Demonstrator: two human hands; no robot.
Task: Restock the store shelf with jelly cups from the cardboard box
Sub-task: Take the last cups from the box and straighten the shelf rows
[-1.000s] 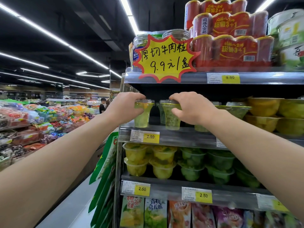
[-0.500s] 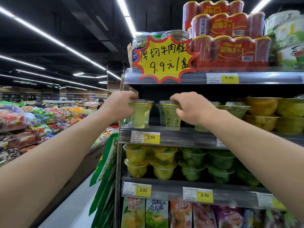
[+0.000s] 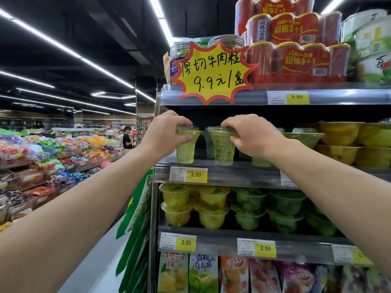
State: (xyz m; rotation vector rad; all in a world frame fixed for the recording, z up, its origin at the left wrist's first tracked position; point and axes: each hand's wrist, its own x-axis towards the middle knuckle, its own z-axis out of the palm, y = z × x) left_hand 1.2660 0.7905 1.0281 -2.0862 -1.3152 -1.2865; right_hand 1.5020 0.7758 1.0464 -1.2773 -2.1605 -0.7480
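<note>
Two tall green jelly cups stand at the left end of the middle shelf (image 3: 232, 175). My left hand (image 3: 165, 135) grips the rim of the left jelly cup (image 3: 186, 151) from above. My right hand (image 3: 252, 134) grips the rim of the right jelly cup (image 3: 223, 150) in the same way. Both cups sit upright on the shelf, close beside each other. More green cups (image 3: 261, 161) stand behind and to the right, partly hidden by my right hand. The cardboard box is out of view.
Yellow bowl cups (image 3: 338, 134) fill the shelf's right side. Stacked yellow and green cups (image 3: 211, 208) sit one shelf down, snack bags (image 3: 203, 273) below that. Red can packs (image 3: 296, 60) and a yellow price sign (image 3: 211, 72) top the rack. Candy bins (image 3: 53, 161) and a person (image 3: 127, 137) are across the aisle.
The left cup has moved right and down onto the shelf, closer to the right cup. Both hands keep their grips on the rims.
</note>
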